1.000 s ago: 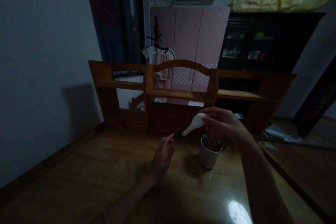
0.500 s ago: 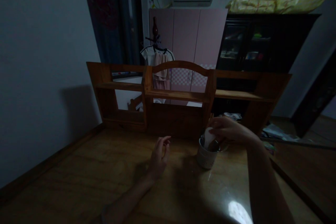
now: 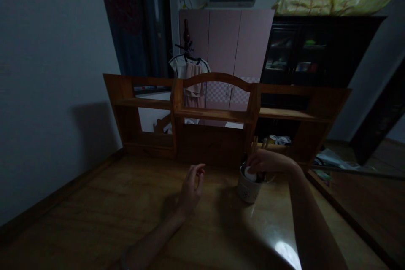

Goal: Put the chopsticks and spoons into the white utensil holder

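A pale cup (image 3: 248, 190) with small dark marks stands upright on the wooden tabletop. My right hand (image 3: 265, 161) reaches over its rim from the right, fingers closed on a white spoon-like utensil (image 3: 250, 174) that sits low in the cup. Thin wooden sticks resembling chopsticks (image 3: 255, 143) rise behind the hand; other dark contents are hard to make out. To the left of the cup, my left hand (image 3: 190, 188) rests near the table with fingers curved, thumb apart and nothing between them.
A wooden shelf unit (image 3: 215, 114) runs along the table's far edge, just behind the cup. On the left is a wall (image 3: 57, 93). The glossy tabletop (image 3: 133, 202) reflects a bright light at the lower right.
My right hand has moved down and slightly left, lowering the white utensil deeper into the cup. More of the sticks shows behind it. My left hand has hardly moved.
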The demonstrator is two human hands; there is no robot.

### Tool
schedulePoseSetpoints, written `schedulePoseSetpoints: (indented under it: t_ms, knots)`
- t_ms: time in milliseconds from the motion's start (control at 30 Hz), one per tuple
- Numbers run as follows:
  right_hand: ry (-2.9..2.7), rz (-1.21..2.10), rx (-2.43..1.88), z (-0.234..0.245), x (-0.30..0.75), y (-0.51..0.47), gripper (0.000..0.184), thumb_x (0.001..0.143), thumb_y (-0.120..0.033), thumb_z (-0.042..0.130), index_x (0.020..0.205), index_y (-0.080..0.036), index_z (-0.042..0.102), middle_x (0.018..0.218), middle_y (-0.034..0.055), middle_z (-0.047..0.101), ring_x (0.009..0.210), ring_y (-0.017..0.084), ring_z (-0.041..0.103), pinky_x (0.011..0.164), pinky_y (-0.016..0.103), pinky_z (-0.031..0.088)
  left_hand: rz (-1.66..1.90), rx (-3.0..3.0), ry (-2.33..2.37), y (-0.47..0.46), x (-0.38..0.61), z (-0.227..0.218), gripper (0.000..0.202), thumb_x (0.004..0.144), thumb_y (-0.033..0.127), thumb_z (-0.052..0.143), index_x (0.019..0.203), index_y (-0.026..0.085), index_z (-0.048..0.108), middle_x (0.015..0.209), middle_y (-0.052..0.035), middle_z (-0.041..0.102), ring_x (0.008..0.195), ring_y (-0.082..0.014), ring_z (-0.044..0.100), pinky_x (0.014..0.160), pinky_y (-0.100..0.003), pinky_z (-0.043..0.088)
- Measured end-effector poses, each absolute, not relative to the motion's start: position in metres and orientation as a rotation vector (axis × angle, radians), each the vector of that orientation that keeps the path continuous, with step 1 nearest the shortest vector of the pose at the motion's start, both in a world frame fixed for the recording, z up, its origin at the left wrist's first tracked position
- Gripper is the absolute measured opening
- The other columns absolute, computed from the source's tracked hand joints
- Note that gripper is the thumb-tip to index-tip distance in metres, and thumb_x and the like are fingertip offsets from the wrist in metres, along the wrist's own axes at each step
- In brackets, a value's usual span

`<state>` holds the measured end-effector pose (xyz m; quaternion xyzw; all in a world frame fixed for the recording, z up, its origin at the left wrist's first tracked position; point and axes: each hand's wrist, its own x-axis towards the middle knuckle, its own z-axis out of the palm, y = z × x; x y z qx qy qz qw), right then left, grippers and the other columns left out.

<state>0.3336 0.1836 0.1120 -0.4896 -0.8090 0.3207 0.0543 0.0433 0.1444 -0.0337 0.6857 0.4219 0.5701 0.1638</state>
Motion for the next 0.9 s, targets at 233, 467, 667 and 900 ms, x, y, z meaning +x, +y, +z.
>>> schedulePoseSetpoints:
  t_ms: [233,467,667,900]
  knots:
    - [-2.53,0.797,-1.586,0.104,0.325,0.189,0.016,0.071,-0.027,0.065,0.075,-0.014,0.074,0.07,0.0043,0.07,0.062,0.016,0.063,0.047,0.018,0.042,1.621,1.969,1.203,0.144,0.043,-0.033,0.026,0.096,0.021,0.042,0.121,0.023,0.05,0.104,-0.0047,0.052,0.096,-0.0161,0.054,0.088,-0.03,0.043]
    - [-2.535,0.748,-1.681,0.1,0.321,0.187,0.018,0.07,-0.031,0.065,0.065,-0.015,0.072,0.06,0.0036,0.068,0.053,0.016,0.062,0.041,0.018,0.04,1.628,1.974,1.2,0.143,0.044,-0.032,0.026,0.095,0.021,0.042,0.119,0.023,0.05,0.102,-0.0042,0.053,0.094,-0.016,0.054,0.087,-0.029,0.043]
    - [-2.525,0.715,-1.709,0.102,0.319,0.186,0.019,0.073,-0.032,0.065,0.066,-0.016,0.073,0.061,0.0036,0.068,0.054,0.016,0.063,0.044,0.019,0.042,1.638,1.964,1.194,0.144,0.044,-0.033,0.026,0.095,0.021,0.042,0.119,0.023,0.051,0.102,-0.0047,0.053,0.095,-0.0168,0.055,0.087,-0.03,0.043]
    - [-2.415,0.449,-1.675,0.125,0.321,0.169,0.019,0.078,-0.03,0.067,0.067,-0.016,0.07,0.061,0.003,0.067,0.055,0.016,0.062,0.046,0.02,0.04,1.65,1.952,1.197,0.146,0.044,-0.036,0.02,0.095,0.023,0.042,0.113,0.021,0.051,0.102,-0.005,0.053,0.095,-0.0169,0.054,0.087,-0.03,0.043]
